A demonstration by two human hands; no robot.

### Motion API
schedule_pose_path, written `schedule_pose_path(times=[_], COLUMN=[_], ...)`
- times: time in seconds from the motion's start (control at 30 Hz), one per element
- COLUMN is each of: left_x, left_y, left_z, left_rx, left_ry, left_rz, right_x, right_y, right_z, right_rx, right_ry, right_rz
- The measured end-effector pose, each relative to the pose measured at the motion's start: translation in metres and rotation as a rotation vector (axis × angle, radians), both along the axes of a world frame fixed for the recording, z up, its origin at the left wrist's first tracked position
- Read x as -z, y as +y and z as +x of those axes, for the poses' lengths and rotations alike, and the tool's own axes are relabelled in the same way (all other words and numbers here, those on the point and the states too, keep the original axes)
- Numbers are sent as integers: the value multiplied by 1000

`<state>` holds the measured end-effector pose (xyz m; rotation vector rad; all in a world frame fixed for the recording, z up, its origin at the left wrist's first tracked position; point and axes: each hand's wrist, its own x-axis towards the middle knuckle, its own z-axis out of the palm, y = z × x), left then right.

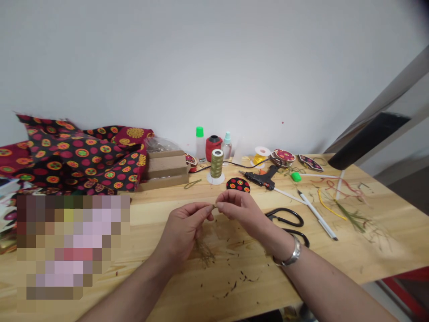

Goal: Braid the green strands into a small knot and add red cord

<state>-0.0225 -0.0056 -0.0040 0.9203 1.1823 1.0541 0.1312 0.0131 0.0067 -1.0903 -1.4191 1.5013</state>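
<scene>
Over the middle of the wooden table (150,268), my left hand (187,223) and my right hand (239,208) meet fingertip to fingertip. Both pinch a small bundle of olive-green threads (205,252), whose loose ends hang below my left palm. The pinched part is mostly hidden by the fingers. Just beyond my hands lies a round piece covered in patterned fabric (238,184). A cone of olive thread (217,164) stands behind it. Black-handled scissors (291,216) lie beside my right wrist, partly covered by it.
Patterned cloth (77,154) is heaped by a cardboard box (166,170) at left. A glue gun (261,178) with its cord, a white craft knife (317,214) and thread scraps (355,217) lie at right. Small bottles (200,145) stand against the wall. Dark bits litter the tabletop.
</scene>
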Motion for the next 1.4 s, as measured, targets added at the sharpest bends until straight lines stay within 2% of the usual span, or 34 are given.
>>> schedule_pose_path(times=[0.2,0.37,0.47,0.6,0.77,0.87,1.0,1.07,1.13,1.2,1.33,1.4], left_x=[1,2,2,1,0,1,2,1,1,1,0,-1], left_y=[-2,0,1,0,-1,-1,-1,-1,0,1,1,1], left_z=[-1,0,0,-1,-1,0,0,0,0,-1,0,0], left_rx=[19,21,26,24,14,5,14,12,0,-8,-6,-11], left_ry=[43,64,53,39,48,80,95,80,56,33,10,0], left_rz=[10,20,11,7,11,13,8,7,-5,-21,-31,-36], right_x=[6,8,7,3,3,4,6,7,6,6,8,9], right_y=[1,4,2,-3,-5,-7,-7,-6,-4,-2,-2,-2], right_z=[-3,2,3,2,1,1,3,4,6,6,1,-4], right_rx=[18,188,135,27,21,45,70,140,232,249,70,28], right_ry=[-197,-255,-230,-330,-475,-600,-809,-893,-888,-749,-339,-245], right_rz=[107,286,298,380,502,615,857,921,870,707,275,147])
